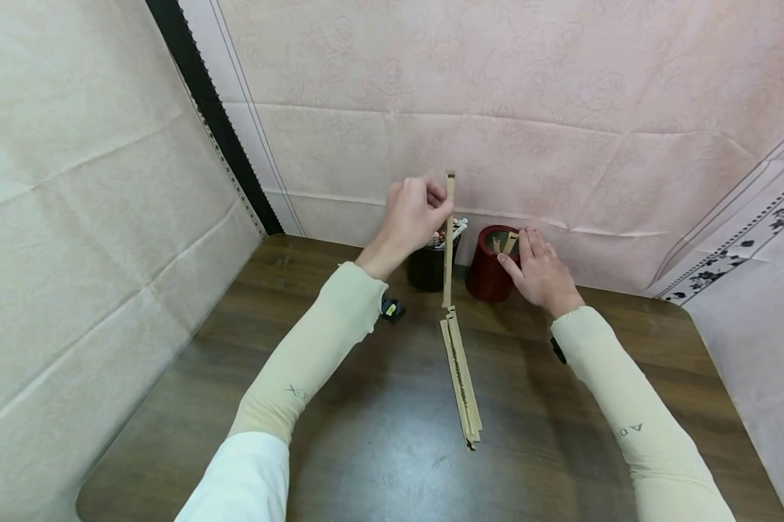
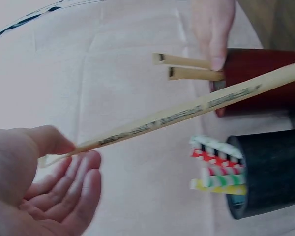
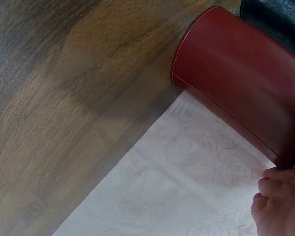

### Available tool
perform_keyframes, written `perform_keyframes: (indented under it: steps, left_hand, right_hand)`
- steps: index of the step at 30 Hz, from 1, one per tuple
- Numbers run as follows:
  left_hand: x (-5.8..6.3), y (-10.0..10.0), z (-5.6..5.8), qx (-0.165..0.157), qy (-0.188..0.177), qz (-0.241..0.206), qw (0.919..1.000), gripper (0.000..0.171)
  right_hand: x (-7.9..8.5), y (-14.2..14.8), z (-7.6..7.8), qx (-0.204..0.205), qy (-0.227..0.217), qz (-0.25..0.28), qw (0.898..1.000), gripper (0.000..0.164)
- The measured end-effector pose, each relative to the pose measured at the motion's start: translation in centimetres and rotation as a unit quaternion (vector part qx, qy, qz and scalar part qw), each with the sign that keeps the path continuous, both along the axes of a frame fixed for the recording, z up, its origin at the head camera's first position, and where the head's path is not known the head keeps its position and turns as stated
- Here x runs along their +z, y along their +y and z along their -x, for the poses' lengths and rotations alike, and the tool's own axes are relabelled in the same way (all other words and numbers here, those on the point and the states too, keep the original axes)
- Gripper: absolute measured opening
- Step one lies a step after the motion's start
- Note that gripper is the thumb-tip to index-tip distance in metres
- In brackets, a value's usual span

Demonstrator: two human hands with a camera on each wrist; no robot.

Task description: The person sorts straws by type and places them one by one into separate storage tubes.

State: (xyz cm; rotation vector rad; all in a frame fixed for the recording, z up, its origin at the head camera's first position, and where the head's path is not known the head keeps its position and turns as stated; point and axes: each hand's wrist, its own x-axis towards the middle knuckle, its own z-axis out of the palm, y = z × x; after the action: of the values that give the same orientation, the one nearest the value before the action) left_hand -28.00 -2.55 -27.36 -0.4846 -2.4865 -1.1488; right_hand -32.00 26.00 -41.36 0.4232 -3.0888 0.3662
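Observation:
My left hand (image 1: 413,217) pinches the upper end of a slim tan paper-wrapped stick (image 1: 448,246) between thumb and fingers. Dark lettering runs along its wrapper in the left wrist view. The stick hangs nearly upright, in front of a black cup (image 2: 273,169) that holds several striped straws (image 2: 221,172). To the right, my right hand (image 1: 540,272) holds the rim of a dark red cup (image 3: 236,78), thumb at the near side. Tan wrapped sticks (image 2: 194,73) poke out of that cup. On the table, more wrapped sticks (image 1: 460,377) lie in a narrow bundle below the hanging one.
A dark wooden table (image 1: 366,449) carries everything. Pale patterned cloth (image 1: 496,87) hangs behind the cups, and more cloth (image 1: 85,217) stands at the left. A small black object (image 1: 392,310) shows beside the left wrist.

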Motion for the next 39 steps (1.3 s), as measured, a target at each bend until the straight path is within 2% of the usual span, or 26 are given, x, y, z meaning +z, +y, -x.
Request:
perform_keyframes:
  steps: [8,13,17,21,28,39]
  left_hand:
    - [2.3,0.7,-0.2,0.003,0.1,-0.066,0.9928,0.014]
    - [2.9,2.0,-0.3,-0.015,0.137,-0.095,0.9859,0.015]
    - [2.7,3.0,-0.3,-0.022,0.156,-0.099,0.9825,0.013]
    - [2.1,4.1,0.1,-0.025,0.153,-0.084,0.9843,0.012]
    - [0.2,5.5,1.2,-0.016,0.117,-0.046,0.9919,0.013]
    - [-2.8,7.2,2.9,0.009,0.061,0.003,0.9981,0.017]
  right_hand:
    - [0.1,0.2,-0.3,-0.003,-0.008,-0.002,1.0,0.098]
    - [0.2,0.4,-0.4,-0.006,-0.008,-0.002,1.0,0.099]
    - [0.2,0.4,-0.3,-0.005,-0.008,-0.001,1.0,0.099]
    - [0.2,0.4,-0.2,-0.007,-0.008,-0.003,1.0,0.1]
    - [0.2,0.2,0.0,-0.002,0.003,0.003,1.0,0.1]
    - [0.2,-0.1,-0.2,-0.003,0.012,-0.002,1.0,0.097]
